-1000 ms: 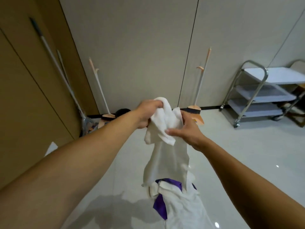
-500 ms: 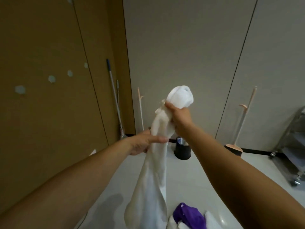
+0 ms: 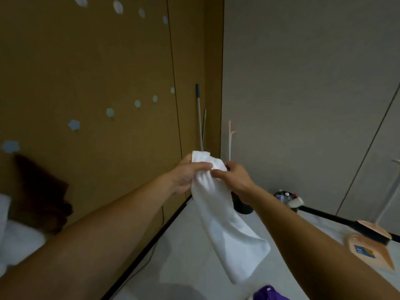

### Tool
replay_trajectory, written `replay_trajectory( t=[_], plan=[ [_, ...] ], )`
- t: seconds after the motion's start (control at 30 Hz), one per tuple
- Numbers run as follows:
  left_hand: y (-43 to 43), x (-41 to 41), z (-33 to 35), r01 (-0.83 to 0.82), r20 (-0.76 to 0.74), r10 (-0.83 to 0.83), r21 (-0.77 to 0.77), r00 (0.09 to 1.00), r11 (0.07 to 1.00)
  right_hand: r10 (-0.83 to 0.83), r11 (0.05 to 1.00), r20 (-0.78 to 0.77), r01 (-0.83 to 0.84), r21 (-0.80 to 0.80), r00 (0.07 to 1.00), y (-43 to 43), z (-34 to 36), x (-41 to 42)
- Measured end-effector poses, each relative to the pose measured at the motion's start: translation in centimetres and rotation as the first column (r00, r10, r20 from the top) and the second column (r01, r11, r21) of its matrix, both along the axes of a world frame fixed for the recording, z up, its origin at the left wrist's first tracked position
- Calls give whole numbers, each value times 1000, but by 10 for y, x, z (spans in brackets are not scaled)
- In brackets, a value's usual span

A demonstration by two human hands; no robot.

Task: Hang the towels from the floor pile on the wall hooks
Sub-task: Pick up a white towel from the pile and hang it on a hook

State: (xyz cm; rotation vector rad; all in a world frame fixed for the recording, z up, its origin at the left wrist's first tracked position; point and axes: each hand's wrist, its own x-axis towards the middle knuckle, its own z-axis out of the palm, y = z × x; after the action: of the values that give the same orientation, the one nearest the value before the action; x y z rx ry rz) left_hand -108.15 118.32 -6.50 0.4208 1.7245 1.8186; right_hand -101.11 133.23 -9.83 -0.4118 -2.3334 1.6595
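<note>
A white towel (image 3: pixel 227 230) hangs in front of me, held by its top end with both hands. My left hand (image 3: pixel 186 176) grips the top corner from the left, thumb across the cloth. My right hand (image 3: pixel 234 180) pinches the same end from the right. Pale flower-shaped wall hooks (image 3: pixel 74 124) run in rows across the brown wall on the left. A brown towel (image 3: pixel 41 195) and a white towel (image 3: pixel 19 241) hang at the far left. A purple towel (image 3: pixel 268 294) of the floor pile shows at the bottom edge.
Mop poles (image 3: pixel 199 118) lean in the corner. A black bin (image 3: pixel 242 205) stands on the floor behind the towel. A second bin (image 3: pixel 285 199), a black brush (image 3: pixel 220 231) and a peach dustpan (image 3: pixel 372 250) lie along the right wall.
The view has swung left toward the brown hook wall. My left hand has risen to the towel's top end beside my right hand, and the towel has swung out to the right.
</note>
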Motion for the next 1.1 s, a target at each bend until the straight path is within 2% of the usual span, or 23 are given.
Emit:
replay_trajectory(
  t=[0.1,0.17,0.27,0.37,0.4,0.47,0.53,0.6,0.7,0.83,0.87,0.93,0.97,1.03,1.1],
  plan=[
    [-17,-2,-12,-174,46,174,3,984,985,134,979,188,-159,126,973,-9,-13,-1],
    [-31,-6,-18,-286,72,286,-15,956,958,164,967,280,-210,143,946,-20,-21,-2],
    [-60,-6,-25,-398,-15,398,-62,917,915,1,994,235,-27,110,972,-39,-21,-7],
    [-105,-6,-28,-471,-286,410,-189,866,862,-18,995,199,38,-94,980,-55,-12,-14],
    [-122,-7,-28,-486,-327,403,-228,854,844,-28,980,178,62,-187,984,-61,-8,-17],
    [-159,-9,-28,-540,-335,446,-280,830,794,-73,929,146,120,-349,987,-75,0,-20],
    [-198,-7,-27,-635,-312,557,-287,770,717,-100,878,141,154,-453,985,-88,8,-25],
    [-238,-2,-24,-708,-322,631,-279,706,649,-138,853,142,191,-486,980,-98,14,-29],
    [-291,8,-20,-732,-389,620,-339,682,591,-236,836,133,271,-477,963,-106,19,-36],
    [-336,16,-4,-775,-251,738,-299,627,557,-186,868,120,221,-444,975,-121,29,-39],
    [-344,18,1,-784,-265,743,-313,615,537,-175,865,106,204,-458,979,-126,33,-39],
    [-360,19,9,-789,-399,682,-345,613,508,-163,834,11,144,-532,987,-137,45,-35],
    [-368,20,12,-803,-427,681,-275,594,528,-147,809,-50,91,-580,988,-144,50,-30],
    [-381,18,12,-729,-469,585,-224,662,646,-41,820,-72,-8,-572,997,-163,49,-18],
    [-386,21,11,-559,-315,492,-178,812,809,91,930,112,-44,-365,990,-187,35,-2]
  ],
)
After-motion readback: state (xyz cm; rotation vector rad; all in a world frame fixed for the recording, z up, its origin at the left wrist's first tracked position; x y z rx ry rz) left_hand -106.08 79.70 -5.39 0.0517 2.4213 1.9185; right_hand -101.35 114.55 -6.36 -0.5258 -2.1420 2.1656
